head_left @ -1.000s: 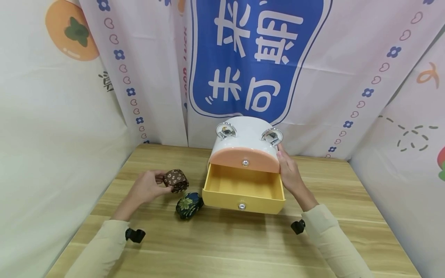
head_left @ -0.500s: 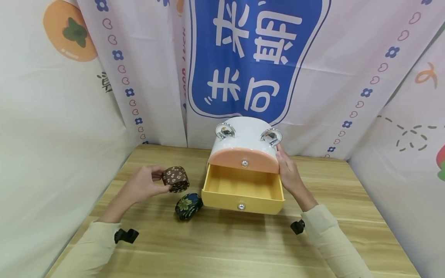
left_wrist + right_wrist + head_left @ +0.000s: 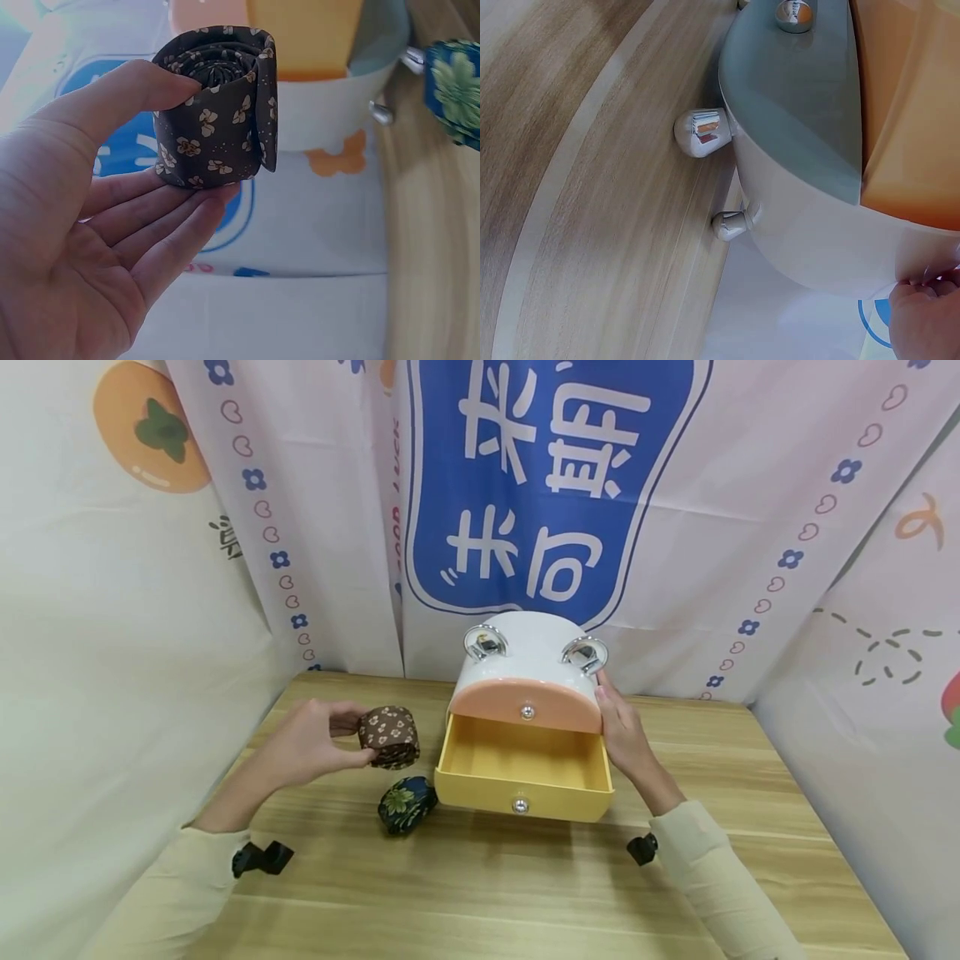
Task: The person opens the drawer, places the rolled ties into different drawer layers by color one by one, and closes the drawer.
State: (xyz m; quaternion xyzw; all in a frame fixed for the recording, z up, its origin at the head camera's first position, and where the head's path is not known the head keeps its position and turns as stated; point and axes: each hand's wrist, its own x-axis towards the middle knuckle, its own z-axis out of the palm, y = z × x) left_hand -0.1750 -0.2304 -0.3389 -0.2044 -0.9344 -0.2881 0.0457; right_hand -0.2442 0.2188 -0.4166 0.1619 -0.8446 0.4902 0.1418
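My left hand [image 3: 315, 743] holds a rolled brown necktie [image 3: 217, 127] with pale flowers, thumb on the upper rim and fingers beneath. In the head view, the brown roll [image 3: 389, 737] is left of a small drawer chest. Just nearer to me lies a second rolled necktie [image 3: 407, 805], dark blue with green-yellow leaves. The white rounded chest [image 3: 536, 647] has a closed orange drawer [image 3: 525, 702] above a pulled-out yellow drawer [image 3: 521, 793], whose bare floor shows. My right hand [image 3: 628, 735] rests against the chest's right side; some of its fingers are hidden behind the wall.
Two shiny round metal pieces [image 3: 585, 655] stick up from the chest's top. Its pale green lower front [image 3: 795, 97] and metal feet [image 3: 703, 133] show in the right wrist view. A wooden table [image 3: 480, 893] carries everything, with printed cloth [image 3: 735, 527] hanging behind and at both sides.
My left hand has lifted the brown rolled necktie and carried it slightly right, toward the chest. The blue roll, the chest and my right hand stay where they were.
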